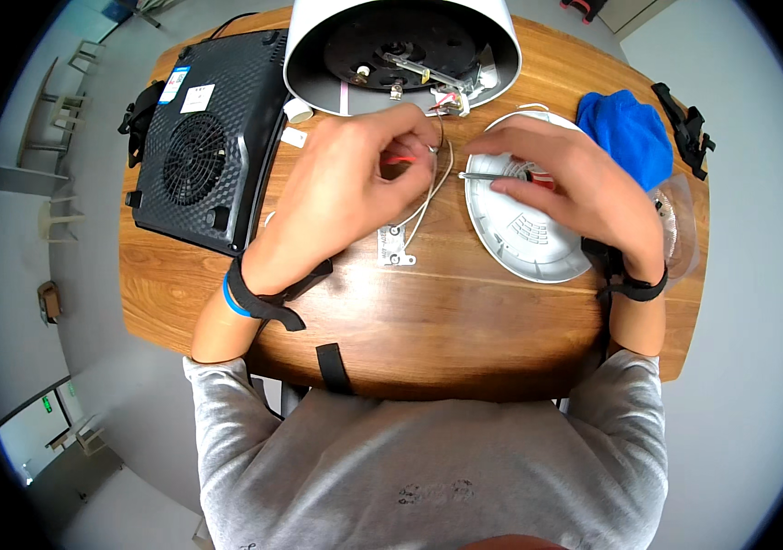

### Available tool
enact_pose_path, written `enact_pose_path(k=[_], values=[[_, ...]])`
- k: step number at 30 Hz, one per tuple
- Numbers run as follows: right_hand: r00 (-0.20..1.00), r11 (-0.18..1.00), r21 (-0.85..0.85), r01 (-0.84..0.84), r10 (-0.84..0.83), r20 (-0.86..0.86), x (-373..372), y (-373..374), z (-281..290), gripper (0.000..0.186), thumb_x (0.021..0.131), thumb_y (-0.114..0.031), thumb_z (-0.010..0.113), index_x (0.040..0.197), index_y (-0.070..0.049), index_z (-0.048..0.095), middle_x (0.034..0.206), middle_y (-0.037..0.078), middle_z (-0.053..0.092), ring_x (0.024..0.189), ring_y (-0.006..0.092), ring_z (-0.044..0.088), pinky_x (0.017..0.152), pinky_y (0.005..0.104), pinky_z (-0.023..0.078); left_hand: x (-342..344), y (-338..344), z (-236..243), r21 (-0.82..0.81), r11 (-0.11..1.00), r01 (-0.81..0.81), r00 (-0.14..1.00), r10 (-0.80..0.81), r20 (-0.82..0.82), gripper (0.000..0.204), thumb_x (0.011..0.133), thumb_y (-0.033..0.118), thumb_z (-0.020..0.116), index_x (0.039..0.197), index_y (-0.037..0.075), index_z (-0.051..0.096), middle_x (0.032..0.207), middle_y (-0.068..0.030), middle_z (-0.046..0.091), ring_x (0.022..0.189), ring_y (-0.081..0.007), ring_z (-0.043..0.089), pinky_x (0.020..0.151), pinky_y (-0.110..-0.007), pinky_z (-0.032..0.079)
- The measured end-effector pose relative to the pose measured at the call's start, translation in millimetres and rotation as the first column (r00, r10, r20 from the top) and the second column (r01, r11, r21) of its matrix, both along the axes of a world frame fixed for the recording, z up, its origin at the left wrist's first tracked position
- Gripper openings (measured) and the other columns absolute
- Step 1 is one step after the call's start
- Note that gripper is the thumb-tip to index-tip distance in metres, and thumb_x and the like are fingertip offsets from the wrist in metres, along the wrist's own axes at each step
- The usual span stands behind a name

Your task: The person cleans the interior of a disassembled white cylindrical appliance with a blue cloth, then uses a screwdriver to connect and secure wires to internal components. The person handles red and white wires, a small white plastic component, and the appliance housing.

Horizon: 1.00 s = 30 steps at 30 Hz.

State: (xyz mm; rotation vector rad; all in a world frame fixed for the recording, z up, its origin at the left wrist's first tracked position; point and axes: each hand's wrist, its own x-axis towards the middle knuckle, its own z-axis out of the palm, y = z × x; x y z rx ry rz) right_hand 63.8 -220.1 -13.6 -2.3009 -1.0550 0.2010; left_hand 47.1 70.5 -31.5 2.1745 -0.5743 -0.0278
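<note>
My left hand (pixel 364 174) is closed on thin wiring, part of it red (pixel 399 159), just below the white housing (pixel 313 50) with its dark round plate, clips and wires. My right hand (pixel 565 183) grips a screwdriver with a metal shaft (pixel 483 176) and red handle, over a white round plastic cover (pixel 520 247). White wires (pixel 421 218) run down to a small pale metal bracket (pixel 396 246) on the wood between my hands. My left fingertips are partly hidden.
A black appliance base (pixel 226 137) with a fan grille lies left on the wooden table (pixel 446 330). Right are a blue cloth (pixel 625 137), black straps (pixel 684 128) and a clear plastic tray (pixel 680 238). A loose black strap (pixel 332 367) lies at the front edge.
</note>
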Motion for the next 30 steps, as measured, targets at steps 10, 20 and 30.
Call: enact_pose_path(k=[10, 20, 30], values=[[0.992, 0.899, -0.428, 0.094, -0.123, -0.040, 12.7, -45.1, -22.6, 0.033, 0.093, -0.010, 0.089, 0.123, -0.005, 0.078, 0.116, 0.019, 0.080, 0.110, 0.0435, 0.075, 0.093, 0.0493, 0.060, 14.3, 15.1, 0.9, 0.030, 0.995, -0.092, 0.996, 0.092, -0.003, 0.014, 0.100, 0.004, 0.079, 0.113, -0.001, 0.077, 0.091, -0.0099, 0.083, 0.085, -0.0162, 0.082, 0.085, -0.032, 0.067], [0.996, 0.974, -0.226, 0.027, -0.008, 0.086, 9.2, -40.8, 2.4, 0.033, 0.099, -0.012, 0.084, 0.130, -0.001, 0.079, 0.112, 0.018, 0.075, 0.102, 0.0414, 0.073, 0.090, 0.0483, 0.059, 14.5, 14.8, 1.4, 0.053, 0.990, -0.134, 0.980, 0.140, -0.141, 0.019, 0.106, 0.007, 0.081, 0.123, -0.002, 0.080, 0.105, -0.0106, 0.089, 0.094, -0.0090, 0.082, 0.084, -0.029, 0.067], [0.991, 0.984, -0.164, 0.075, -0.056, 0.118, 0.2, -20.5, 20.0, 0.038, 0.107, -0.022, 0.081, 0.139, -0.001, 0.079, 0.109, 0.018, 0.074, 0.096, 0.0397, 0.074, 0.082, 0.0463, 0.060, 14.0, 14.5, -0.9, 0.047, 0.991, -0.126, 0.976, 0.133, -0.170, 0.021, 0.106, 0.006, 0.082, 0.124, -0.004, 0.080, 0.105, -0.0119, 0.090, 0.094, -0.0085, 0.082, 0.085, -0.029, 0.067]])
